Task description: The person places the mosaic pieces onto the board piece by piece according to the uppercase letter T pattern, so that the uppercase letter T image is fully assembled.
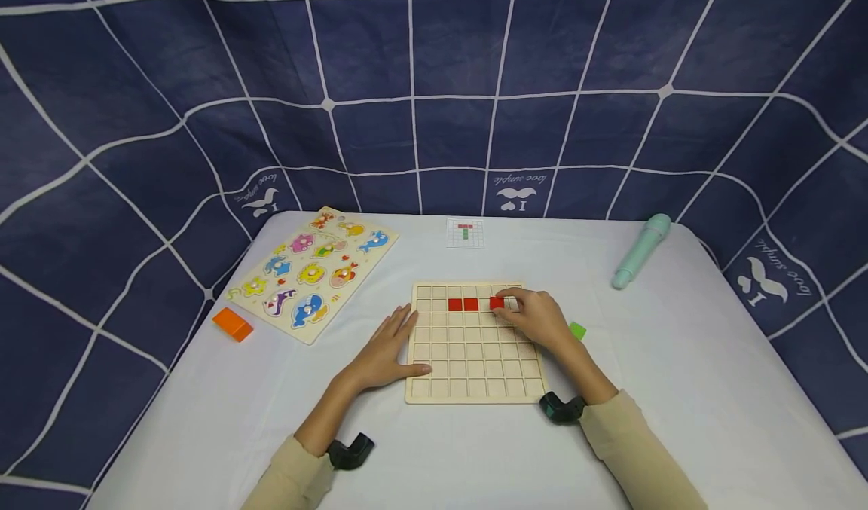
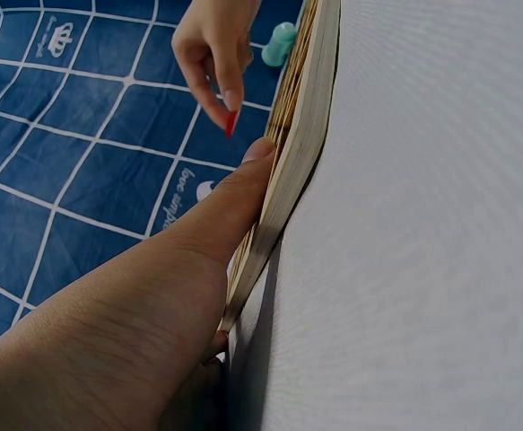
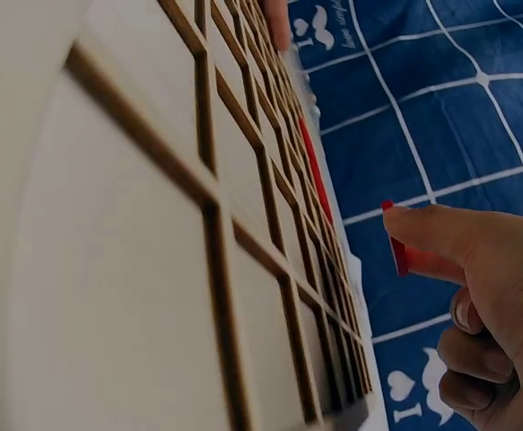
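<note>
A wooden grid board [image 1: 475, 389] lies on the white table. Two red square tiles [image 1: 463, 304] sit side by side in its second row from the far edge. Between thumb and fingertip my right hand [image 1: 539, 318] pinches another red tile [image 3: 397, 241], held above the board to the right of those two; the right wrist view shows a gap between it and the grid. My left hand [image 1: 381, 355] rests at the board's left edge, fingers extended along it and thumb [image 2: 243, 184] on the near part of the grid. A green tile [image 1: 577, 331] lies beside my right wrist, partly hidden.
A small card [image 1: 466, 233] with a red and green T pattern lies beyond the board. At left are an animal puzzle board [image 1: 325, 273] and an orange block [image 1: 233, 324]. A mint-green cylinder [image 1: 640, 252] lies at right. Blue gridded cloth [image 1: 454, 133] hangs around the table.
</note>
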The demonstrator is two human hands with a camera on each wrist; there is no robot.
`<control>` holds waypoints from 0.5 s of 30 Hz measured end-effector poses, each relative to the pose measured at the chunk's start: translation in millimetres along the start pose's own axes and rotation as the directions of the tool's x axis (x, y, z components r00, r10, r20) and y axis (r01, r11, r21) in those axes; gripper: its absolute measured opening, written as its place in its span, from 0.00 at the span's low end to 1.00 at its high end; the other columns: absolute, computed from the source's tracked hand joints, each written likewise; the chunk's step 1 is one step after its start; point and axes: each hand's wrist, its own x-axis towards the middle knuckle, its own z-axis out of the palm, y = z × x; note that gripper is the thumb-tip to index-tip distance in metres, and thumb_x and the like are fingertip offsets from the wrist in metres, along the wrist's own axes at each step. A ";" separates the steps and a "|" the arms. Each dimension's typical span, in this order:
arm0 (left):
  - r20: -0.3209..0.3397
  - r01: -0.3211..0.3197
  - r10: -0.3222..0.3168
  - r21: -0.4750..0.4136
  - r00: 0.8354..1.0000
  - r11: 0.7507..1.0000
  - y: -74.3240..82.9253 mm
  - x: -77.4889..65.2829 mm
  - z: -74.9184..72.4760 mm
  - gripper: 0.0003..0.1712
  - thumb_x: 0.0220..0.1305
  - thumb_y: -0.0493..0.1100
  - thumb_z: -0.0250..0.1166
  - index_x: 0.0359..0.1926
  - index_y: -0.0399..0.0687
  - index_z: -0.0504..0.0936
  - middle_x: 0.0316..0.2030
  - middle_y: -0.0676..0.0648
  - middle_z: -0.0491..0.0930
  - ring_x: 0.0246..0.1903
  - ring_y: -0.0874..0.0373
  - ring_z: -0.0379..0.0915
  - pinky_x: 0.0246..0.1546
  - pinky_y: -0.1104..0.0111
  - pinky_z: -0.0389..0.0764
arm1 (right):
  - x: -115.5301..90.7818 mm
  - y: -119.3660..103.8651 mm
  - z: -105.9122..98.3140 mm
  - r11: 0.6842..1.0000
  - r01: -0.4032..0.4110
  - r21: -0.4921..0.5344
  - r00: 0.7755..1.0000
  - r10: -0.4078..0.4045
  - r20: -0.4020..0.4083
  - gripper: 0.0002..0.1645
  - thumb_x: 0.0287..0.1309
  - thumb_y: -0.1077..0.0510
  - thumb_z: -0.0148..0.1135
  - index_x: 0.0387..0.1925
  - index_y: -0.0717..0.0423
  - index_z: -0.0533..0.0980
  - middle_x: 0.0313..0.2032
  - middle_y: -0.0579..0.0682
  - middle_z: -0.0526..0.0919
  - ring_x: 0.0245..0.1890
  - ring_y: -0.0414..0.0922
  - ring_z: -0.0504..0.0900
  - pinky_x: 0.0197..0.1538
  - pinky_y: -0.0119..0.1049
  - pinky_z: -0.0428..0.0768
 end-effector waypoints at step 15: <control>-0.006 0.001 -0.001 0.008 1.000 1.000 -0.3 -0.4 0.2 0.61 0.47 0.71 0.63 0.71 0.43 0.47 0.71 0.43 0.40 0.70 0.53 0.30 0.67 0.61 0.39 | 10.5 -1.4 29.3 1.000 -0.008 -0.005 1.000 0.008 -0.004 0.18 0.53 0.51 0.66 0.45 0.54 0.81 0.09 0.41 0.62 0.11 0.37 0.55 0.14 0.30 0.56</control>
